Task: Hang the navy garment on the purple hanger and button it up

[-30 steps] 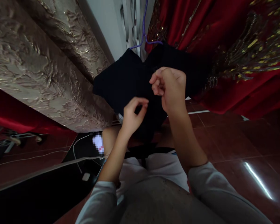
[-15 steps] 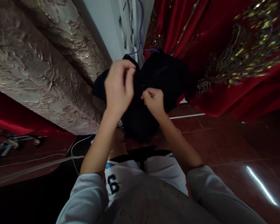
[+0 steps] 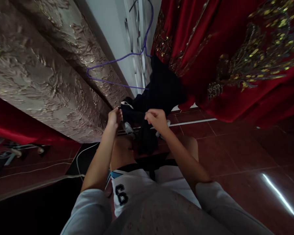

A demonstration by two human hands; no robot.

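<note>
A black garment (image 3: 159,94) hangs half off a purple wire hanger (image 3: 117,70), whose left arm is now bare. My left hand (image 3: 114,117) pinches the garment's edge near its white label, fingers closed. My right hand (image 3: 156,120) is closed round a lower fold of the same black cloth. Both hands are held low, in front of my knees. The garment's upper part still clings to the hanger's right side, against the red dress.
A red dress with gold sequin embroidery (image 3: 235,55) hangs at the right. A beige brocade curtain (image 3: 44,68) fills the left. The floor is glossy dark red tile (image 3: 247,156). White cables (image 3: 39,169) and a black surface (image 3: 34,202) lie at lower left.
Both hands have dropped from the garment's shoulders to knee height, pulling the black cloth down. The hanger's left arm has come free of the garment and is now exposed.
</note>
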